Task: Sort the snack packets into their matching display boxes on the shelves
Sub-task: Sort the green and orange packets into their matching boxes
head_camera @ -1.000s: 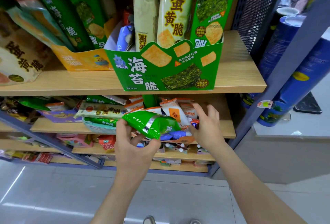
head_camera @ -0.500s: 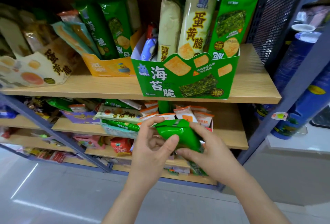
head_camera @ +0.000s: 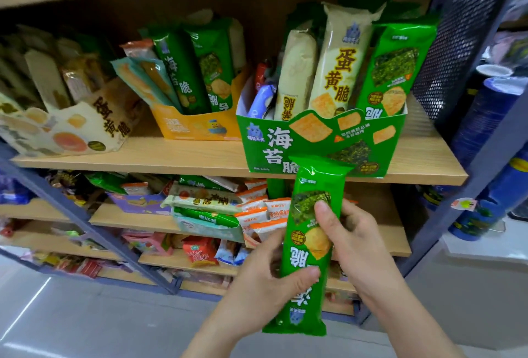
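Green snack packet (head_camera: 310, 232) is held upright, print upside down, near the lower shelves, its top edge overlapping the front of the green display box (head_camera: 314, 140) at the right of the wooden shelf (head_camera: 171, 157). Its lower part is clamped by the curled fingers and thumb of the left hand (head_camera: 263, 292); its middle is pinched by the right hand (head_camera: 360, 246).

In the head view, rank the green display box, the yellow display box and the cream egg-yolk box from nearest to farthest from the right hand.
1. green display box, just above the right hand gripping the green packet.
2. yellow display box, upper left, same shelf.
3. cream egg-yolk box, far left.
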